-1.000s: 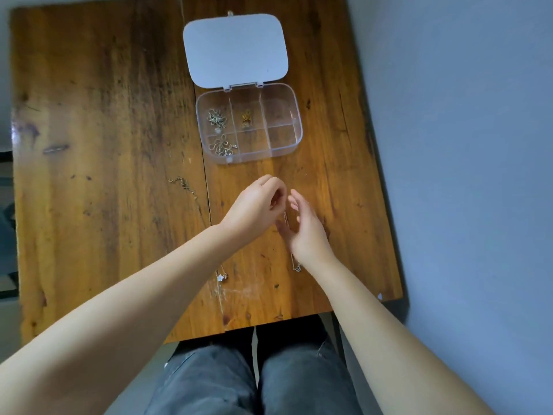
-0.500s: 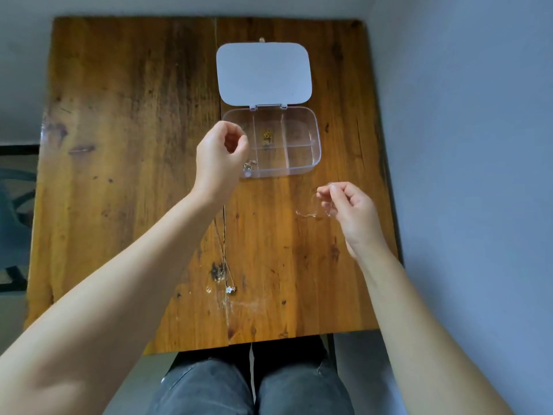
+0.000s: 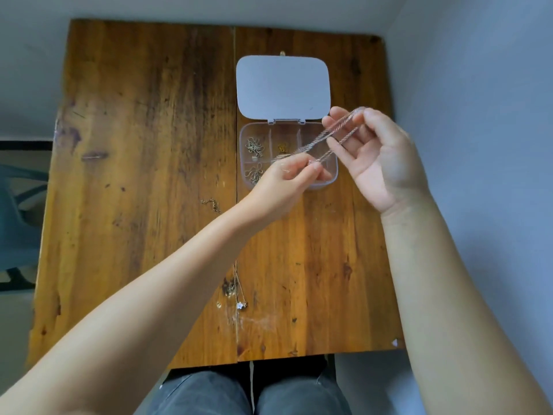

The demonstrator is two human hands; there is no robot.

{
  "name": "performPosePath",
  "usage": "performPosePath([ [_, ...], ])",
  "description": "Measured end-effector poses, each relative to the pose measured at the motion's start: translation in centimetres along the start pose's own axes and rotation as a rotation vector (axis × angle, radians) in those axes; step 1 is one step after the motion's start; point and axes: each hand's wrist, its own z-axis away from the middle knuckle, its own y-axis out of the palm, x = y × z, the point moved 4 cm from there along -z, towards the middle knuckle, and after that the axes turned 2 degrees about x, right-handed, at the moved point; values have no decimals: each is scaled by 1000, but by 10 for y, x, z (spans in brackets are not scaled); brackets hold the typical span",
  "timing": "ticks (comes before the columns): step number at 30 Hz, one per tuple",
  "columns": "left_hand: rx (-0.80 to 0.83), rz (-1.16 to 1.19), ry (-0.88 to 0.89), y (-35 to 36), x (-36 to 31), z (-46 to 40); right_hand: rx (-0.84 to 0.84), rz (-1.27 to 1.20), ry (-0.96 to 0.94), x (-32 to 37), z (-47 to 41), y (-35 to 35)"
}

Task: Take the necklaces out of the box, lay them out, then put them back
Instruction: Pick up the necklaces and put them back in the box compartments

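Now a thin chain necklace (image 3: pixel 335 137) is stretched in the air between both hands, over the open clear compartment box (image 3: pixel 334 172). The left hand (image 3: pixel 287 187) pinches its lower end; the right hand (image 3: pixel 380 157) holds the upper loop between thumb and fingertips. Half a second ago the hands were wide apart, the left fist raised by the box; they have since come together. Below the left grip, a pendant necklace (image 3: pixel 240 304) lies on the wooden tabletop (image 3: pixel 143 175), a short chain (image 3: pixel 211 202) nearby. Grey walls surround it.
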Motion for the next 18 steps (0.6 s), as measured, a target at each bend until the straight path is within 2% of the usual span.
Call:
performPosePath([
  [2,25,155,-58,-9,15,6,-7,-166,22,-2,-3,2],
  [6,-16,607,-181,-19,40,12,-8,110,5,-7,-10,5],
  [8,-60,651,-218,-20,45,9,-8,123,63,-17,-12,3],
  [10,-97,499,-256,-17,46,3,-55,110,118,-27,-15,0],
  [11,-134,349,-268,-18,45,0,-82,112,142,-33,-19,-1],
  [15,-248,-492,-131,-27,38,-15,-162,229,245,-60,-38,-4],
  [18,-180,-745,-92,-30,42,-25,-186,303,302,-81,-50,-6],
])
